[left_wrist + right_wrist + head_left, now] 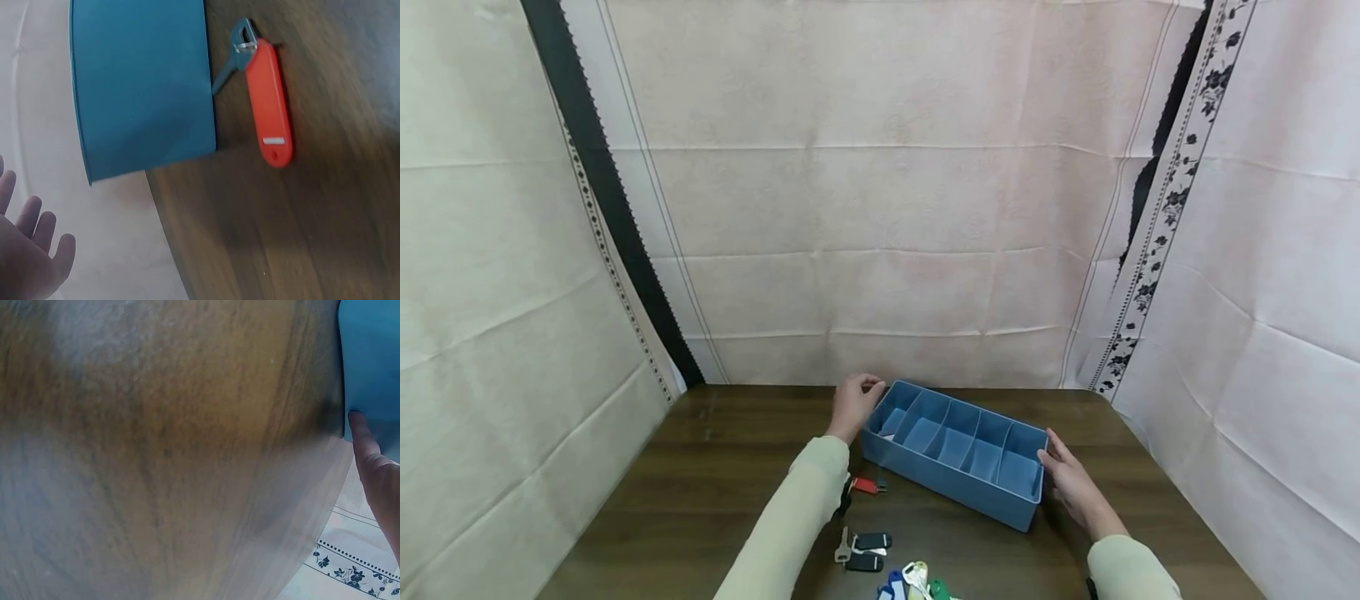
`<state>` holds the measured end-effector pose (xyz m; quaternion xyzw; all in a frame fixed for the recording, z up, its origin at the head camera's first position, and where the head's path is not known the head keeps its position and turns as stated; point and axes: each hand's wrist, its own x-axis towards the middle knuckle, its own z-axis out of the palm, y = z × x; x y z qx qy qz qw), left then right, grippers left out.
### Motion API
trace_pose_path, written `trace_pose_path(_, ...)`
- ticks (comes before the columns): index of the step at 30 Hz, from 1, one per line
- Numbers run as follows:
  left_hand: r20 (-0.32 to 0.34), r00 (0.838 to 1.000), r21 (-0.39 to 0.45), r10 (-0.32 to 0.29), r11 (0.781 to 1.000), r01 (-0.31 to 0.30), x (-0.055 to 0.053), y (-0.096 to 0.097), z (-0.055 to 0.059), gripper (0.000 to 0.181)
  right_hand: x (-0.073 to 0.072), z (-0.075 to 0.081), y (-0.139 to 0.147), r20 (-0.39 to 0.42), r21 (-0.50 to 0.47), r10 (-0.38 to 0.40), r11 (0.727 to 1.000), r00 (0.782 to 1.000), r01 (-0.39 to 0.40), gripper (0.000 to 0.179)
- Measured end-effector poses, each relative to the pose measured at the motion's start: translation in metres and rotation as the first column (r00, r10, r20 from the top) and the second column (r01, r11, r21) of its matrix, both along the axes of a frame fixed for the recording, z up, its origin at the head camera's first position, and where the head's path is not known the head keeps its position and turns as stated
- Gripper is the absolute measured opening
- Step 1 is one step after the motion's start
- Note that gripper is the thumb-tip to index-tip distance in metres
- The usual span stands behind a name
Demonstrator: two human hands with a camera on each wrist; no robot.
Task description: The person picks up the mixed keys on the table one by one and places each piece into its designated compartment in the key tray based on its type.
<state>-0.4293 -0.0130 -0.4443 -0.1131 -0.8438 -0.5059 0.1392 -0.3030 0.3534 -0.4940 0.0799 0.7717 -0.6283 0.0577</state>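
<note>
A blue organizer box [955,496] with several compartments stands slanted on the table, a small white item [889,437] in its leftmost compartment. By its left end is my left hand [853,407], thumb and fingertips near each other in the head view. The left wrist view shows that hand's fingers loosely spread, apart from the box wall [144,87]. At the other end my right hand [1073,487] touches the box near its rim. One straight finger [367,440] lies against the blue end wall in the right wrist view. A key with a red tag [269,103] lies beside the box.
Nearer on the brown wooden table [737,483] lie a key [843,547] with black tags [865,563] and a cluster of keys with blue, yellow and green tags [938,590]. Pale cloth [880,208] hangs behind the table and along both sides.
</note>
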Motion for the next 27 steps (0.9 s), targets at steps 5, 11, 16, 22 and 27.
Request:
trace_pose_path(5, -0.024, 0.999, -0.015, 0.030, 0.999, -0.031, 0.000, -0.012, -0.001, 0.018, -0.001, 0.001, -0.001, 0.002, -0.011, 0.010, 1.000, 1.000, -0.010, 0.066)
trace_pose_path(11, -0.052, 0.997, 0.005, 0.053, 0.999, -0.053, 0.001, -0.024, -0.003, 0.019, 0.001, 0.002, -0.001, 0.008, 0.001, 0.006, 1.000, 1.000, -0.006, 0.067)
trace_pose_path(16, -0.082, 0.994, 0.011, 0.068, 0.998, -0.067, 0.003, -0.033, -0.009, 0.020, 0.002, 0.001, 0.001, 0.008, 0.001, 0.005, 1.000, 1.000, -0.005, 0.067)
trace_pose_path(22, -0.053, 0.994, 0.001, 0.093, 0.996, -0.093, 0.012, -0.045, -0.021, 0.024, 0.002, -0.001, 0.001, 0.005, -0.003, 0.006, 1.000, 1.000, -0.006, 0.067)
trace_pose_path(27, -0.002, 0.993, -0.008, 0.117, 0.993, -0.117, 0.022, -0.052, -0.028, 0.025, 0.001, 0.000, 0.001, 0.006, 0.002, 0.006, 1.000, 1.000, -0.006, 0.067)
